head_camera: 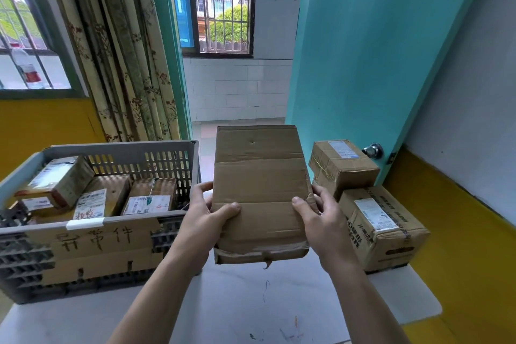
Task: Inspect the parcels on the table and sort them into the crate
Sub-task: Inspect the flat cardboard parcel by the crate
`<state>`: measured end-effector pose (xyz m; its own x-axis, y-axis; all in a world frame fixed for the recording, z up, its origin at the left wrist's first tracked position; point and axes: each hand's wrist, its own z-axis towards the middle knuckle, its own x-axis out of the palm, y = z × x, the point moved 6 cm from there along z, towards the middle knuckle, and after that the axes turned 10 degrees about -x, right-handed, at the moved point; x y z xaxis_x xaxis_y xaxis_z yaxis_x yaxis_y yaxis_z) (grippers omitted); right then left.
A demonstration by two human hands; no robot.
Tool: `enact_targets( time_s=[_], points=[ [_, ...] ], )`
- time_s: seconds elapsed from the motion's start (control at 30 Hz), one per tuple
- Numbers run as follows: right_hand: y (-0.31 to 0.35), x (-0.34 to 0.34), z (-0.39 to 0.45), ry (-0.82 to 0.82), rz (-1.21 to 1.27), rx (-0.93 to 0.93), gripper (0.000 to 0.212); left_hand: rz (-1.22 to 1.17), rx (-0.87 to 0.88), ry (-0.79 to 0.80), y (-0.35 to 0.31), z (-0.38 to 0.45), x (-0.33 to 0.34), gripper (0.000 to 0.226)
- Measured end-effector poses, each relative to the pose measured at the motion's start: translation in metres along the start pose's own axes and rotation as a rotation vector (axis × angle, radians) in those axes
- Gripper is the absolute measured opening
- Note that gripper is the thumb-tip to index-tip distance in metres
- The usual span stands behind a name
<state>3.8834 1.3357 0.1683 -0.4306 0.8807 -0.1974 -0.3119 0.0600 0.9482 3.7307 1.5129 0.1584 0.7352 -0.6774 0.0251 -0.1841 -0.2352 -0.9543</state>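
While both hands [205, 220] [318, 218] grip it, the brown parcel [259, 184] shows creases and a torn bottom edge.

Single head-worn, wide-angle view, looking forward and down

The worktop [251, 301] is seen from above its near edge at close range, with both forearms reaching in from the bottom. The crate [117, 148] is framed at the left, the open door [363, 64] at the right, and a barred window [223, 3] straight ahead. Straight lines are bowed towards the frame edges.
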Motion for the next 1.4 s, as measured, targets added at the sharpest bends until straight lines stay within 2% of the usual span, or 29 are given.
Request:
enact_targets(
  time_s=[0.13, 0.27, 0.4, 0.5, 0.6, 0.7, 0.8, 0.97, 1.07, 1.13, 1.3, 1.4],
  points=[
    [0.0, 0.003, -0.001, 0.016, 0.044, -0.004, 0.025, 0.016, 0.008, -0.038, -0.006, 0.001, -0.003, 0.055],
    [0.003, 0.007, 0.003, 0.015, -0.039, -0.013, 0.015, 0.108, 0.093, -0.076, -0.006, -0.001, -0.002, 0.036],
    [0.001, 0.008, 0.006, -0.023, -0.151, -0.014, 0.023, 0.12, 0.102, -0.091, 0.0, 0.0, -0.002, 0.041],
    [-0.004, 0.006, 0.006, -0.026, -0.152, -0.002, 0.023, 0.124, 0.09, -0.087, -0.003, 0.002, -0.004, 0.034],
    [-0.005, 0.01, 0.004, -0.016, -0.143, -0.008, 0.029, 0.186, 0.101, -0.11, -0.006, 0.005, -0.007, 0.043],
    [-0.003, 0.011, 0.005, -0.013, -0.158, -0.013, 0.028, 0.216, 0.113, -0.157, -0.004, 0.006, -0.01, 0.033],
    [-0.002, 0.011, 0.012, -0.012, -0.156, -0.004, 0.027, 0.196, 0.136, -0.162, -0.003, 0.004, -0.011, 0.048],
    [-0.002, 0.009, 0.009, -0.02, -0.207, -0.066, 0.026, 0.179, 0.1, -0.127, 0.0, 0.011, -0.009, 0.038],
    [-0.005, 0.011, 0.008, -0.031, -0.177, -0.06, 0.022, 0.144, 0.056, -0.133, -0.002, 0.013, -0.012, 0.052],
    [-0.005, 0.014, 0.008, -0.015, -0.169, -0.027, 0.02, 0.179, 0.06, -0.155, -0.006, 0.012, -0.012, 0.051],
    [0.005, 0.017, 0.016, 0.022, -0.214, -0.03, 0.045, 0.189, 0.099, -0.139, -0.006, 0.009, -0.006, 0.048],
    [0.009, 0.019, 0.021, 0.007, -0.201, -0.094, 0.044, 0.192, 0.123, -0.127, -0.004, 0.01, -0.006, 0.051]
  ],
)
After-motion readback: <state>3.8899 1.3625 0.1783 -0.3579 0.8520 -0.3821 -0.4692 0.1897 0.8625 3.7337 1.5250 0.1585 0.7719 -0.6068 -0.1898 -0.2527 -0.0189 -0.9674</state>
